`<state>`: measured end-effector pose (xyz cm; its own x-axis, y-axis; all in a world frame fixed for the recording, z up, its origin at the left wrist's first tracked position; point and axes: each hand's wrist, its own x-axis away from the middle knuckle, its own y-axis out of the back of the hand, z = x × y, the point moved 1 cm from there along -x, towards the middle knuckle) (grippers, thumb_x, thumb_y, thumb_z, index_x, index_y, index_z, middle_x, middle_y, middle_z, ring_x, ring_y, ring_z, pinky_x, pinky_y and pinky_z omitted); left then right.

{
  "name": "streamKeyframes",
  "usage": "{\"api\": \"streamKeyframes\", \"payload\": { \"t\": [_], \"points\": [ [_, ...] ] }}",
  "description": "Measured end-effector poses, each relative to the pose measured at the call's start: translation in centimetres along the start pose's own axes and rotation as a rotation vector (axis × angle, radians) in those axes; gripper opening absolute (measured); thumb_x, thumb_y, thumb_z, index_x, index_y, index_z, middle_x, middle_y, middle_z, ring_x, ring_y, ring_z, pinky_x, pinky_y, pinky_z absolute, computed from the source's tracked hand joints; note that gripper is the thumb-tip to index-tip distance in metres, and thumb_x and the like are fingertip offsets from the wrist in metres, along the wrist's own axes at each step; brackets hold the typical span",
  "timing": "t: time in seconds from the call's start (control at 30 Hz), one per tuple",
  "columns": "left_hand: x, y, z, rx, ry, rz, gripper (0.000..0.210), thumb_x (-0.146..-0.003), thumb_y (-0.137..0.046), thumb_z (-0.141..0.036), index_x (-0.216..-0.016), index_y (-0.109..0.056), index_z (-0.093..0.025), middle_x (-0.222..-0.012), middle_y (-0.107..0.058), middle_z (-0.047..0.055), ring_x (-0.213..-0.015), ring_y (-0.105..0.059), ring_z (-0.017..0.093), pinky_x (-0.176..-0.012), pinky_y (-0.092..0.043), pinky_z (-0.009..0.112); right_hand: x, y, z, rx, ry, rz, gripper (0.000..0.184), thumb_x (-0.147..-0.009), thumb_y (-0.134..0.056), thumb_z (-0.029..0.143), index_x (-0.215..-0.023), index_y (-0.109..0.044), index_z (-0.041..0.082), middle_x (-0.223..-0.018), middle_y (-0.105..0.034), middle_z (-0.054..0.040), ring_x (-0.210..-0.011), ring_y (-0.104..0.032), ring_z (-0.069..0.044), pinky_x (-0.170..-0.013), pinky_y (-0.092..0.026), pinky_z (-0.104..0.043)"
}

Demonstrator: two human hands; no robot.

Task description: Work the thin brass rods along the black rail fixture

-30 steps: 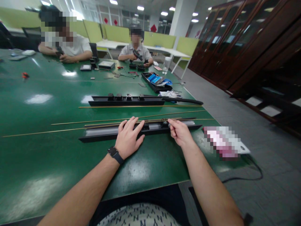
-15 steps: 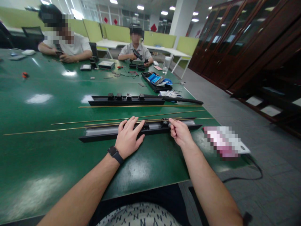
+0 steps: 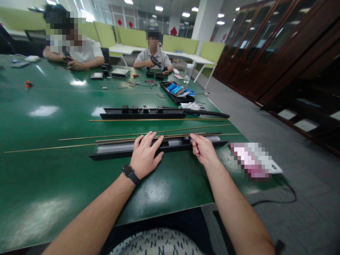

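A long black channel rail (image 3: 111, 155) with a pale strip inside lies across the green table in front of me. My left hand (image 3: 147, 154) rests on its middle, open, palm down with fingers spread over the rail and the thin rods. Toward the rail's right end, my right hand (image 3: 203, 148) is closed in a pinch at a small black fitting (image 3: 186, 139). What its fingertips hold is too small to make out. A thin brass-coloured rod (image 3: 53, 148) runs along the rail and passes by both hands; another thin rod (image 3: 111, 136) lies just behind.
Behind lies a second black rail (image 3: 143, 115) with several small black blocks on it. A black tray (image 3: 176, 99) of blue packets and white gloves (image 3: 192, 106) are farther back. A blurred pink-and-white object (image 3: 252, 161) sits at the right edge. Two people sit across the table.
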<state>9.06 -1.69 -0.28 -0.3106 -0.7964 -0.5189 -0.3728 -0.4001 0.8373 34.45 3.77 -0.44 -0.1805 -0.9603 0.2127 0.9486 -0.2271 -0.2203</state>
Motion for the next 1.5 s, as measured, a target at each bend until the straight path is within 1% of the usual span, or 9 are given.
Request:
{"api": "streamKeyframes", "payload": {
  "t": [0.37,0.73,0.97,1.17,1.3,1.5],
  "points": [
    [-0.06,0.25,-0.03,-0.019,0.002,0.014,0.054,-0.092,-0.058,-0.036,-0.145,-0.051,-0.026,-0.151,-0.050,0.014,-0.145,-0.041,0.031,-0.118,-0.027,0.051,0.10,-0.10,0.22,-0.049,-0.011,-0.024,0.038,-0.072,-0.085,0.035,-0.071,-0.050,0.020,-0.048,-0.053,0.0065,-0.029,-0.036,-0.004,-0.025,-0.020,-0.015],
    [-0.07,0.30,-0.13,0.008,0.000,0.003,0.054,-0.092,-0.058,-0.034,-0.145,-0.052,-0.026,-0.151,-0.050,0.015,-0.145,-0.041,0.032,-0.118,-0.028,0.053,-0.01,0.12,0.11,-0.027,-0.002,-0.006,0.039,-0.075,-0.085,0.037,-0.071,-0.049,0.020,-0.049,-0.053,0.0061,-0.028,-0.037,-0.005,-0.024,-0.021,-0.015],
    [-0.06,0.36,-0.16,-0.013,0.000,0.018,0.054,-0.093,-0.058,-0.035,-0.145,-0.051,-0.024,-0.151,-0.050,0.015,-0.145,-0.041,0.031,-0.118,-0.027,0.051,0.20,0.09,0.18,-0.019,-0.007,0.003,0.042,-0.075,-0.085,0.040,-0.071,-0.048,0.021,-0.050,-0.054,0.0061,-0.028,-0.038,-0.004,-0.024,-0.021,-0.014],
    [-0.03,0.25,-0.14,-0.015,0.000,0.013,0.053,-0.093,-0.057,-0.035,-0.145,-0.051,-0.025,-0.151,-0.050,0.015,-0.145,-0.040,0.031,-0.118,-0.027,0.052,0.32,-0.08,0.35,-0.004,-0.002,0.023,0.041,-0.072,-0.087,0.039,-0.072,-0.051,0.020,-0.050,-0.054,0.0061,-0.029,-0.037,-0.004,-0.024,-0.021,-0.014],
    [-0.01,0.18,-0.09,-0.012,0.002,0.011,0.053,-0.093,-0.057,-0.035,-0.145,-0.051,-0.026,-0.151,-0.050,0.015,-0.146,-0.040,0.031,-0.118,-0.027,0.053,0.17,-0.03,0.23,-0.012,-0.007,0.016,0.039,-0.073,-0.086,0.037,-0.073,-0.051,0.020,-0.050,-0.053,0.0064,-0.029,-0.037,-0.004,-0.024,-0.021,-0.014],
    [-0.05,0.36,-0.14,-0.004,0.003,0.014,0.054,-0.093,-0.056,-0.035,-0.146,-0.051,-0.026,-0.151,-0.050,0.015,-0.146,-0.040,0.031,-0.118,-0.027,0.052,0.05,0.09,0.06,-0.030,0.000,-0.011,0.041,-0.076,-0.084,0.038,-0.070,-0.047,0.021,-0.050,-0.052,0.0065,-0.029,-0.037,-0.004,-0.024,-0.021,-0.015]
  ]
}}
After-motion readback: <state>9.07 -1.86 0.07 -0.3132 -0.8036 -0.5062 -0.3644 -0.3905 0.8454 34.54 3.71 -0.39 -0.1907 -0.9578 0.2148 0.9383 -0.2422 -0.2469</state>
